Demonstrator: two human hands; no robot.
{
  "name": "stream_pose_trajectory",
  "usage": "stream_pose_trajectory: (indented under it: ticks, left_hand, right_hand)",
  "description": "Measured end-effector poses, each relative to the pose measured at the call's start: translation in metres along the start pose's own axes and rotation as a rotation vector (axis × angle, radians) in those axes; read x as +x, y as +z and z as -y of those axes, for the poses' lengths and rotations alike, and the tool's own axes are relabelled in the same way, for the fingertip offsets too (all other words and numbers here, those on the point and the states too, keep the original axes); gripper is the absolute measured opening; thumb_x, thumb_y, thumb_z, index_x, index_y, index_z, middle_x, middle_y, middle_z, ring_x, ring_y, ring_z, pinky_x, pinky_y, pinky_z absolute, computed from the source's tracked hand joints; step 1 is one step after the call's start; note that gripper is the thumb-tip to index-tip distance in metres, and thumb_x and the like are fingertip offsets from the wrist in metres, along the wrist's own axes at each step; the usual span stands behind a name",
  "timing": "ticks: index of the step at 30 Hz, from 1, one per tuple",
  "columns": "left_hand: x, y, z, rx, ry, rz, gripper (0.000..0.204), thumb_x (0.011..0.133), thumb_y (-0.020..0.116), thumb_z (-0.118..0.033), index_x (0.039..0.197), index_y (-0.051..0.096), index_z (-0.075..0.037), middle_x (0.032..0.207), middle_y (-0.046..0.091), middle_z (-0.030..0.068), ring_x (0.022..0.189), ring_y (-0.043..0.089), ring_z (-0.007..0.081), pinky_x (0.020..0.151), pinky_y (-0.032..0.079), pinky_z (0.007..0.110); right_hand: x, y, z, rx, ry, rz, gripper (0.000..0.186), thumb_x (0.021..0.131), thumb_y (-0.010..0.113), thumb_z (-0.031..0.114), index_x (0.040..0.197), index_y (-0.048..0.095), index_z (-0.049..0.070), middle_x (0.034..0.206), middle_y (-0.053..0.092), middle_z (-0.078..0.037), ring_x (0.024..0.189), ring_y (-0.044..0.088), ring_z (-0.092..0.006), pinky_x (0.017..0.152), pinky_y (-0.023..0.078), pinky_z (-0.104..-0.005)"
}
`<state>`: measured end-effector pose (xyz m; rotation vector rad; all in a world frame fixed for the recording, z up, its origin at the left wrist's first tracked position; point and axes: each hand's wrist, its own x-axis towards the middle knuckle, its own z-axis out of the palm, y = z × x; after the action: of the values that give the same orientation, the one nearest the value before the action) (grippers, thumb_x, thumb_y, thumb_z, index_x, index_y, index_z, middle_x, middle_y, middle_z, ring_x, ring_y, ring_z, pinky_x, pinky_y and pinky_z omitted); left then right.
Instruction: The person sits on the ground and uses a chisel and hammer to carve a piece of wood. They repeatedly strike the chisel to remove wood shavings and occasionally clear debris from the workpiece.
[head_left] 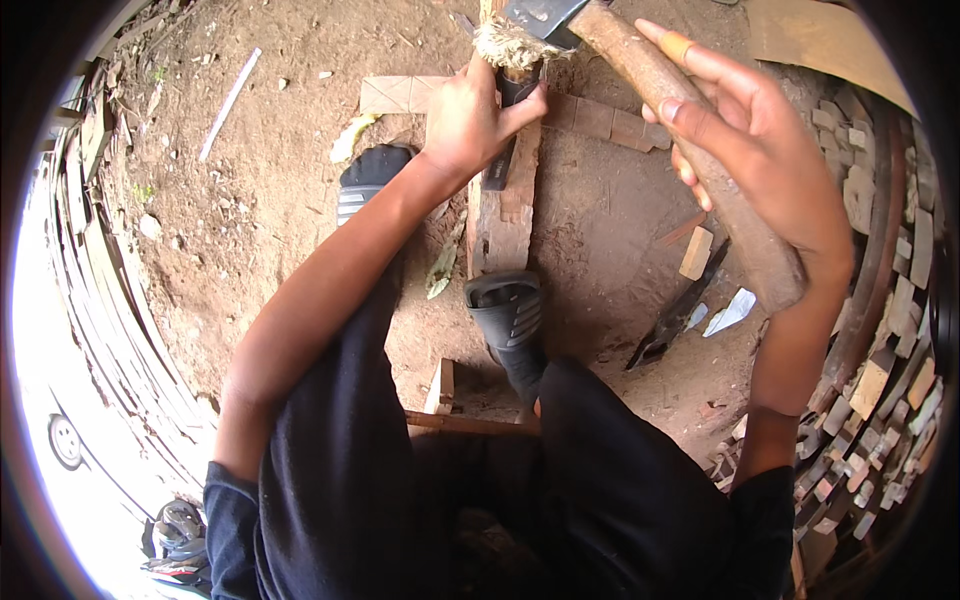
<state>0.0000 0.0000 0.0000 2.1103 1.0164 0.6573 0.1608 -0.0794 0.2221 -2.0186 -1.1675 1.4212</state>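
Right hand (755,150): partly curled around hammer (722,187) with dark metal head and thick brown wooden handle. Left hand (468,122): closed around dark, narrow chisel-like tool (518,92) with frayed, pale fibrous top, just beside hammer head; contact not clear. Beneath tool: long, pale-brown wooden beam (500,235) on brown dirt ground (270,200). At beam's near end: 1 black slide sandal (508,308). Far right: stacked wood offcuts (872,385).

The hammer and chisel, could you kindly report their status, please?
Right hand gripping hammer. Left hand gripping chisel over wooden plank. Hammer head at chisel's frayed end, contact unclear. Black sandal at plank's near end, apart from chisel.
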Motion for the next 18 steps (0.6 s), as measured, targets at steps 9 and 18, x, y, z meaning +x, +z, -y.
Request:
stream_pose_trajectory:
  ticks: [9,18]
  left_hand:
    - [0.003,0.004,0.001,-0.053,-0.049,-0.04,0.057,0.08,0.071,-0.047,0.095,0.05,0.005,0.071,0.063,0.0246,0.066,0.065,0.0404,0.06,0.053,0.045]
    - [0.005,-0.001,0.005,-0.016,-0.029,0.042,0.058,0.081,0.07,-0.048,0.093,0.052,0.006,0.069,0.063,0.0229,0.066,0.065,0.0403,0.062,0.053,0.045]
  right_hand:
    - [0.004,0.016,0.038,0.041,-0.155,-0.241,0.058,0.094,0.055,0.006,0.145,0.031,-0.005,0.081,0.061,-0.006,0.061,0.056,-0.0097,0.052,0.049,-0.0235]
    - [0.005,0.011,0.03,0.17,0.003,-0.04,0.062,0.093,0.056,0.005,0.147,0.027,-0.006,0.095,0.061,-0.013,0.064,0.058,-0.0119,0.056,0.05,-0.0244]
